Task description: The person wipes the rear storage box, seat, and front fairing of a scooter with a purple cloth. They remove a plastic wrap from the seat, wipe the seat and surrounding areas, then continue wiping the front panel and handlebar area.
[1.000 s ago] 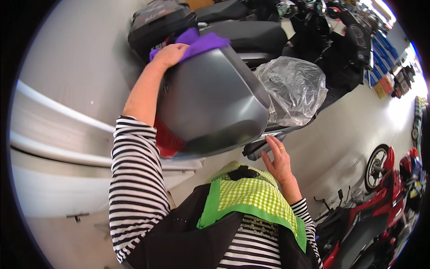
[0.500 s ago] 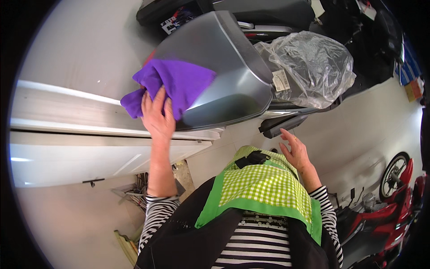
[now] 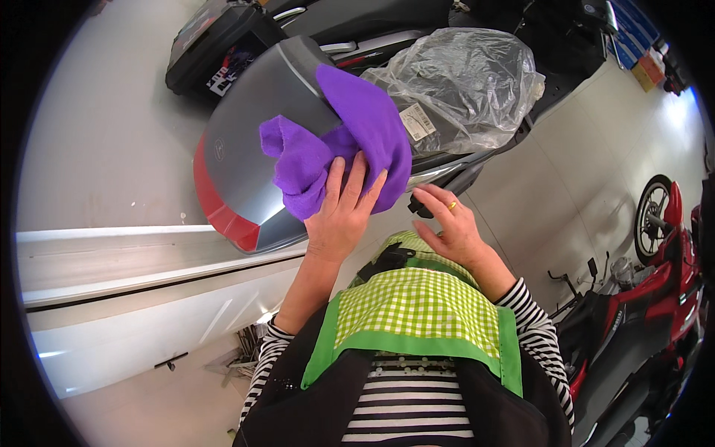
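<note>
Your left hand [image 3: 339, 216] is shifting the crumpled purple cloth [image 3: 376, 123] rightward. On the rounded grey case [image 3: 249, 127], more red trim [image 3: 226, 219] is showing.

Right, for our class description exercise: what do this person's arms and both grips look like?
The left sleeve and right sleeve have black and white stripes and stop partway, leaving the forearms bare. The right grip, an ungloved hand, wears a gold-coloured ring; the left grip, also ungloved, shows none.

soft matt purple cloth [image 3: 369, 123]; smooth, satin-sheened grey case [image 3: 249, 112]; crinkled, glossy clear plastic bag [image 3: 465, 86].
</note>
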Available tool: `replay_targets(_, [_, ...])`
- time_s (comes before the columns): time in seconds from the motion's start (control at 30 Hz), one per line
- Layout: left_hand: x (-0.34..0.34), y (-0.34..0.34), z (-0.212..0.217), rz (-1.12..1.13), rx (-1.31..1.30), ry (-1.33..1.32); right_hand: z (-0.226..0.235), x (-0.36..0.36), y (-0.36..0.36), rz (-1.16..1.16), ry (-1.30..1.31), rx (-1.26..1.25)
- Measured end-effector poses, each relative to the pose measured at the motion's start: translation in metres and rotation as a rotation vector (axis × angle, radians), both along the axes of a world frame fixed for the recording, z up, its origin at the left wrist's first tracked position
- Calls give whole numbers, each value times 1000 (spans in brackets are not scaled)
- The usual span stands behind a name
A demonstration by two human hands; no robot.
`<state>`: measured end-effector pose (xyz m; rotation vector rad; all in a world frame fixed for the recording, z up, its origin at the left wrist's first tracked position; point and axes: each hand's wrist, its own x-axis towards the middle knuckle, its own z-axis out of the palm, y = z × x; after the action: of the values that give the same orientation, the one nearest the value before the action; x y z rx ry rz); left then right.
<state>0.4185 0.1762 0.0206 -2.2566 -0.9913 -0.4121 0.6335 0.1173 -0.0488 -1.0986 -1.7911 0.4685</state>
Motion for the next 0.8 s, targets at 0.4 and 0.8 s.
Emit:
replay_targets(0.4, [-50, -12, 39, 112, -206, -288, 63, -97, 76, 190, -136, 369])
replay_targets(0.8, [-118, 18, 53, 224, -118, -878, 95, -117, 115, -32, -120, 430])
